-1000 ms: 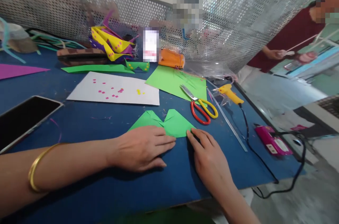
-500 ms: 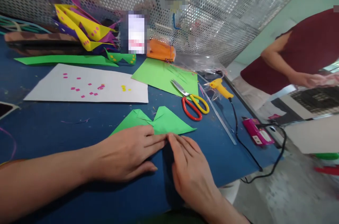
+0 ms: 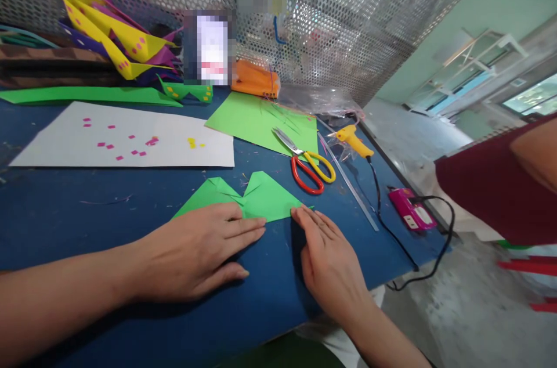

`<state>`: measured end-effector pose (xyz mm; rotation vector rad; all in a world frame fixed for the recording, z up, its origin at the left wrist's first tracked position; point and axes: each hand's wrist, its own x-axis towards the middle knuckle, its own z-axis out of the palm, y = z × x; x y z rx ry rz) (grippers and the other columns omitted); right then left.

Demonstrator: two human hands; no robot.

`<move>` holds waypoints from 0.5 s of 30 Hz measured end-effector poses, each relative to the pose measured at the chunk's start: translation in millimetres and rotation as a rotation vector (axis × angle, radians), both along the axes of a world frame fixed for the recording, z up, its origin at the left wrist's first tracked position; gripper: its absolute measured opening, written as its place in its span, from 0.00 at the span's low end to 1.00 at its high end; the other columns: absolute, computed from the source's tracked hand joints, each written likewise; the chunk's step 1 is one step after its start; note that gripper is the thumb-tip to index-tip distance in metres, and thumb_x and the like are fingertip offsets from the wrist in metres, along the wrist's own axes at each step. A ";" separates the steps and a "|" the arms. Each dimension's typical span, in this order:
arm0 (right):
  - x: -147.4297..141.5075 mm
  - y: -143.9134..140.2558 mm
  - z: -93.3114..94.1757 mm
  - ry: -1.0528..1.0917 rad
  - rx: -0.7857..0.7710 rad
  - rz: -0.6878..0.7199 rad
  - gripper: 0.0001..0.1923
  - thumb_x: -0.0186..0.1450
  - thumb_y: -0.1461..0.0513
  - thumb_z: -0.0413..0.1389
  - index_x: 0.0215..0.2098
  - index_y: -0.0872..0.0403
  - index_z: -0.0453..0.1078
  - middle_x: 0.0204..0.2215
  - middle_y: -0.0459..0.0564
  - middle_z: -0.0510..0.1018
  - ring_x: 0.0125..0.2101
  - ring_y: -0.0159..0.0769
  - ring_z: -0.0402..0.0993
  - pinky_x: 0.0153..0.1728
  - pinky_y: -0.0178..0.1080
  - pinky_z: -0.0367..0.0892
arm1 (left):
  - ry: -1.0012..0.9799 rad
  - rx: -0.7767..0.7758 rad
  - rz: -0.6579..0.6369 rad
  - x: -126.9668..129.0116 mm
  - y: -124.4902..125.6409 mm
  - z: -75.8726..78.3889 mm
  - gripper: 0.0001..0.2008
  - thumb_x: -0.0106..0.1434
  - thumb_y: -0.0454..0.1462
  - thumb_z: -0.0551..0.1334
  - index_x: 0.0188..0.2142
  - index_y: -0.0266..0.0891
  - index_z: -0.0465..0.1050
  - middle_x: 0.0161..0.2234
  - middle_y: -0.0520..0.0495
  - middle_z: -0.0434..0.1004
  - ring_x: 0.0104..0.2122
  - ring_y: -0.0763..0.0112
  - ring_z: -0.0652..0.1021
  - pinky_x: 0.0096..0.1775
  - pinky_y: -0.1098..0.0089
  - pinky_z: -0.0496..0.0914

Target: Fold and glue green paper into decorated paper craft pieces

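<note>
A folded green paper [image 3: 270, 197] lies on the blue table, with two raised peaks and a straight fold along its near edge. My left hand [image 3: 204, 246] rests flat over its left half, fingers stretched out to the right and thumb apart. At the right end of the near fold, the fingertips of my right hand [image 3: 328, 252] press down on the paper. Those fingers are stretched out side by side and grip nothing. The paper's lower left part is hidden under my left hand.
Scissors [image 3: 300, 160] lie partly on light green paper [image 3: 243, 121]. A white sheet [image 3: 52, 141] carries small pink and yellow pieces. Rightward are a yellow glue gun [image 3: 354, 141], its cord and a pink power box [image 3: 411, 209]. A person in a dark red shirt [image 3: 500, 182] stands beyond the table.
My right hand has slid rightward along the paper's near fold, away from my left fingertips. My left hand stays on the paper. The view has shifted, and the person has moved nearer.
</note>
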<state>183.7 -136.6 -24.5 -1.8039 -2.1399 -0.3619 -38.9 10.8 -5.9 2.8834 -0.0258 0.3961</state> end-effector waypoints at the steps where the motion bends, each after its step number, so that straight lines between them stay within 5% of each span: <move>1: 1.5 -0.4 -0.7 0.011 -0.005 -0.004 0.25 0.66 0.73 0.43 0.60 0.69 0.64 0.56 0.62 0.76 0.59 0.44 0.71 0.59 0.49 0.70 | -0.003 -0.003 0.002 -0.1 -0.1 -0.2 0.25 0.70 0.44 0.57 0.60 0.30 0.68 0.57 0.37 0.76 0.44 0.56 0.77 0.46 0.60 0.70; 10: 2.7 -3.0 -1.3 0.112 -0.033 0.020 0.29 0.65 0.72 0.45 0.64 0.65 0.59 0.58 0.61 0.74 0.62 0.44 0.67 0.60 0.53 0.69 | -0.014 0.022 -0.003 0.3 0.2 -1.1 0.25 0.71 0.43 0.57 0.60 0.28 0.69 0.57 0.37 0.76 0.43 0.55 0.77 0.47 0.58 0.71; 15: 9.0 -9.4 -4.6 0.161 0.109 -0.043 0.29 0.66 0.72 0.47 0.65 0.61 0.58 0.55 0.58 0.77 0.59 0.40 0.71 0.58 0.50 0.70 | -0.001 0.028 -0.011 -0.4 0.6 -1.6 0.25 0.70 0.43 0.57 0.60 0.29 0.68 0.58 0.38 0.75 0.43 0.56 0.77 0.47 0.59 0.71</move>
